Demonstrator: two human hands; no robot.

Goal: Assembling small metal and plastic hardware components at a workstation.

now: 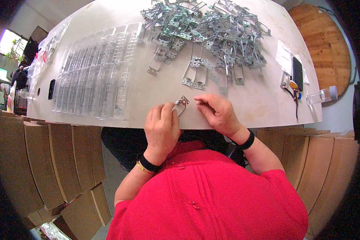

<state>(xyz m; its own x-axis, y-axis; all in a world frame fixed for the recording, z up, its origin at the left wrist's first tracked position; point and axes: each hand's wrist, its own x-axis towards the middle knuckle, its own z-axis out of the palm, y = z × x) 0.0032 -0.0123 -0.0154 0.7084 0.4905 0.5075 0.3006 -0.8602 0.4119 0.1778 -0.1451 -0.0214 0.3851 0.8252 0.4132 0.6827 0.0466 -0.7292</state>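
– What is located left of the fingers?
– A clear tray [88, 109]. In the left hand [161, 127], a metal bracket [183, 101] is clamped, projecting beyond the fingertips.
– The right hand [220, 115]?
– Fingertips are held nearly together; whether anything is gripped cannot be told.

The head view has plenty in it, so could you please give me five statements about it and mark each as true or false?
1. The left grip is holding a metal part. True.
2. The right grip is holding the phone. False: the phone lies at the right side of the table, apart from that grip.
3. The clear packaging lies left of the metal pile. True.
4. The shirt is blue. False: it is red.
5. Each wrist has a black band on it. True.
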